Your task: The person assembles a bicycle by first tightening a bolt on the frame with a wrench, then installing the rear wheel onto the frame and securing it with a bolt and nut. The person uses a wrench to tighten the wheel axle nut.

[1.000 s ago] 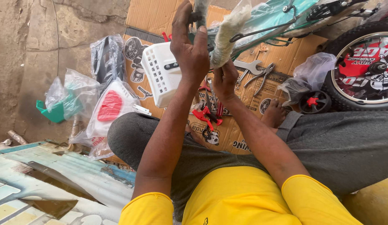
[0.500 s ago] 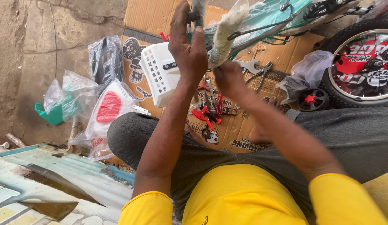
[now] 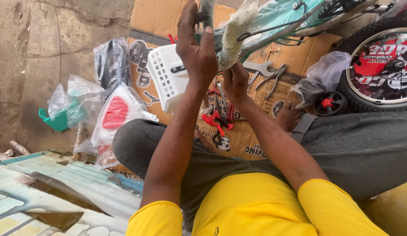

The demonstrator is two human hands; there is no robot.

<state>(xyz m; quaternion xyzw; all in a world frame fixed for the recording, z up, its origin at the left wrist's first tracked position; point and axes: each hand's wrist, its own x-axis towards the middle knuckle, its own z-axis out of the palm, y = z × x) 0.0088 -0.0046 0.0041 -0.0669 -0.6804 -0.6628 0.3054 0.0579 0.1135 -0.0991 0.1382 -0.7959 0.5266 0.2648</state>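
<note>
The wrapped tube (image 3: 236, 32) of the bike frame (image 3: 286, 15) runs upright, leaning right, at top centre. The right hand (image 3: 235, 81) grips its lower end from below. The left hand (image 3: 197, 48), just left and higher, is clenched on an adjoining frame part.

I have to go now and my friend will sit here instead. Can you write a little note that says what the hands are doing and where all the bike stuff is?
Left hand: raised, gripping the top of the wrapped bike frame.
Right hand: just below, holding the foam-wrapped tube from underneath.
Things: white basket on the cardboard by the left arm; spanner and pliers beyond the right hand; red-handled tools between the arms; wheel at far right.
Done: parts and tools laid out.
Left: wrapping is still on the frame; basket and wheel lie apart from it.
</note>
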